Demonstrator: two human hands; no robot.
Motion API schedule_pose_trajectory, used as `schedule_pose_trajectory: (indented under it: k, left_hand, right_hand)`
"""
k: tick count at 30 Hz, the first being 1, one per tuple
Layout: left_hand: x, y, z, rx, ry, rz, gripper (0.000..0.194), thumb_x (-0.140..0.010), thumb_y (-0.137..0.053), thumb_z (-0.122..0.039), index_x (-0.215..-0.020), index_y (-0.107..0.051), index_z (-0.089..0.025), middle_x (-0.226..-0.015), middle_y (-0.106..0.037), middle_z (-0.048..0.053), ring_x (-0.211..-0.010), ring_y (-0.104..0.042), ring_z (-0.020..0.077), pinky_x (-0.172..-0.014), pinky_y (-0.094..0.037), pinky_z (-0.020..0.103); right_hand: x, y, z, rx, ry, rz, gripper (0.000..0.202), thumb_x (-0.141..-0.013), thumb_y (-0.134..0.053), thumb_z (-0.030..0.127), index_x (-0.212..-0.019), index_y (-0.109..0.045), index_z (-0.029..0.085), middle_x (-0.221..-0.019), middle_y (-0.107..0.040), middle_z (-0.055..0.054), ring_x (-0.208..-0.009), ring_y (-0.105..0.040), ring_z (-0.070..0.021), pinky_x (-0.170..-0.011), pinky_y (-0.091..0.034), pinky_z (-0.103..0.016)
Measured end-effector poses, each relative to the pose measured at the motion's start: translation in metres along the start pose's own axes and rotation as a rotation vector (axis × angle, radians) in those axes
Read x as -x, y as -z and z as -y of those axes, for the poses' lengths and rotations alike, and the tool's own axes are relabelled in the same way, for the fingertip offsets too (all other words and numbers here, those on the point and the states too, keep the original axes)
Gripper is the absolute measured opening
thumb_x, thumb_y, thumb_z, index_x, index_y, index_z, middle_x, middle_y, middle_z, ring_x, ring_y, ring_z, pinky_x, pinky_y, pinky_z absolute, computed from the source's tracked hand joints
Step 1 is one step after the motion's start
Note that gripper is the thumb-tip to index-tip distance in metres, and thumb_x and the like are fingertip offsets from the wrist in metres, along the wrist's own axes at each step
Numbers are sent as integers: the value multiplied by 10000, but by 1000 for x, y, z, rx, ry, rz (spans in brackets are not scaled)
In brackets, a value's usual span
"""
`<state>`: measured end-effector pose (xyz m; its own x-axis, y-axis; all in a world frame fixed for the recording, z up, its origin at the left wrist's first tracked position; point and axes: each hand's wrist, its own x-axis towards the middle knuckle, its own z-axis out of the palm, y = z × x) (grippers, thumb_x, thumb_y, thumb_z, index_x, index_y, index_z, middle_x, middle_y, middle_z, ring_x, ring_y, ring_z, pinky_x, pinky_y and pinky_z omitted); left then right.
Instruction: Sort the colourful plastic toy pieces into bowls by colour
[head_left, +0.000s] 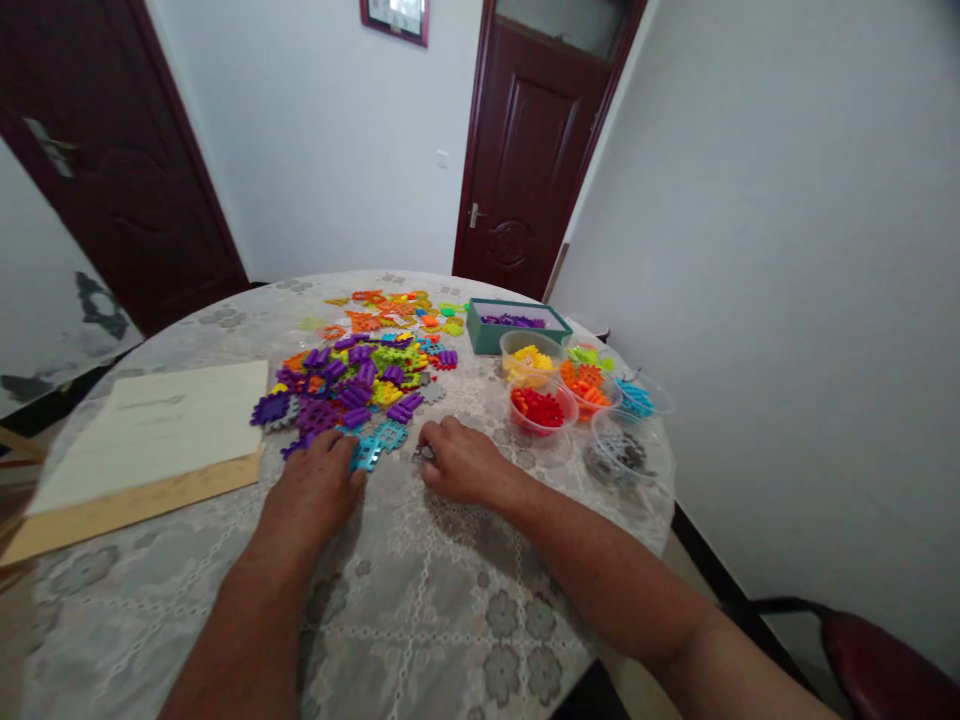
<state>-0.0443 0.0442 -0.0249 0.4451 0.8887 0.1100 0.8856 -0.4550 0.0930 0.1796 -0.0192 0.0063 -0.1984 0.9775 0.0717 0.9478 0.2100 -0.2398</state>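
Observation:
A heap of mixed toy pieces, mostly purple with green, yellow and orange, lies on the table ahead of me. My left hand rests palm down at the heap's near edge, fingers apart, beside light blue pieces. My right hand is closed, its fingertips round a small dark grey piece just right of the blue ones. Clear round tubs stand to the right, holding red pieces, yellow pieces, orange pieces, blue pieces and grey pieces.
A green box with purple pieces stands behind the tubs. Loose orange and yellow pieces lie at the far side. On the left are a paper sheet and a tan strip. A patterned cloth covers the round table.

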Motion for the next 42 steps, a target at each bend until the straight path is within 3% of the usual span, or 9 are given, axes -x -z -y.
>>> schedule_pose_trajectory:
  k: [8,17,24,27,30,32,36,39,42]
  left_hand:
    - [-5,-6,3,-32,-83,58,398,-955,-440,-319,-1227,-662,-132,-1327,-654,187,-1186,-629,371,-1041,-462,488]
    - [-7,-14,2,26,-107,66,463,-934,-458,-397,-1281,-653,-160,-1246,-674,179,-1163,-634,361,-1037,-471,476]
    - [-9,-14,1,29,-85,56,446,-938,-496,-399,-1304,-641,-189,-1258,-663,169,-1176,-619,368,-1036,-469,483]
    - [-5,-6,-5,61,-53,80,429,-902,-566,-370,-1286,-651,-197,-1268,-666,153,-1178,-614,357,-1046,-456,468]
    - [1,3,-13,133,-53,105,429,-876,-627,-328,-1292,-640,-225,-1302,-669,119,-1211,-604,319,-1071,-440,423]
    - [4,6,-18,168,-58,105,436,-860,-647,-273,-1294,-636,-228,-1331,-665,123,-1238,-600,310,-1070,-444,409]
    - [10,8,-21,180,-73,92,525,-851,-663,-224,-1370,-591,-210,-1382,-651,146,-1275,-594,322,-1094,-440,421]
    - [14,10,-21,206,-80,101,559,-851,-660,-200,-1401,-567,-223,-1419,-643,135,-1314,-580,324,-1118,-428,420]
    - [16,12,-20,243,-77,90,574,-846,-668,-207,-1408,-557,-244,-1423,-641,124,-1324,-577,315,-1124,-425,413]
  right_hand:
    - [68,50,-32,-200,-58,-286,356,-873,-624,157,-1219,-579,231,-1145,-635,-70,-978,-609,-196,-872,-510,-337]
    - [161,94,-117,-107,-293,-637,383,-884,-611,214,-1267,-630,213,-1117,-675,-85,-805,-632,-178,-764,-547,-344]
    - [191,89,-167,141,-424,-558,401,-885,-568,256,-1262,-660,153,-1151,-679,-144,-859,-675,-229,-826,-575,-409]
    - [187,82,-159,240,-377,-611,354,-922,-563,297,-1237,-655,165,-1170,-663,-161,-983,-667,-280,-891,-568,-458]
    - [170,78,-125,193,-260,-641,282,-966,-555,318,-1206,-648,202,-1156,-668,-155,-1063,-655,-305,-960,-546,-493]
    - [153,76,-94,66,-147,-561,247,-994,-540,307,-1206,-641,232,-1170,-674,-139,-1090,-657,-294,-977,-544,-482]
    - [106,60,-39,-130,91,-250,276,-1013,-523,261,-1269,-625,245,-1274,-666,-109,-1167,-646,-252,-1023,-530,-432]
    - [57,36,-23,-160,154,-97,328,-995,-524,207,-1309,-620,210,-1322,-656,-118,-1213,-633,-246,-1065,-497,-422]
    - [6,8,-23,-161,139,-66,438,-954,-528,123,-1387,-581,164,-1410,-614,-151,-1290,-593,-244,-1116,-451,-407]
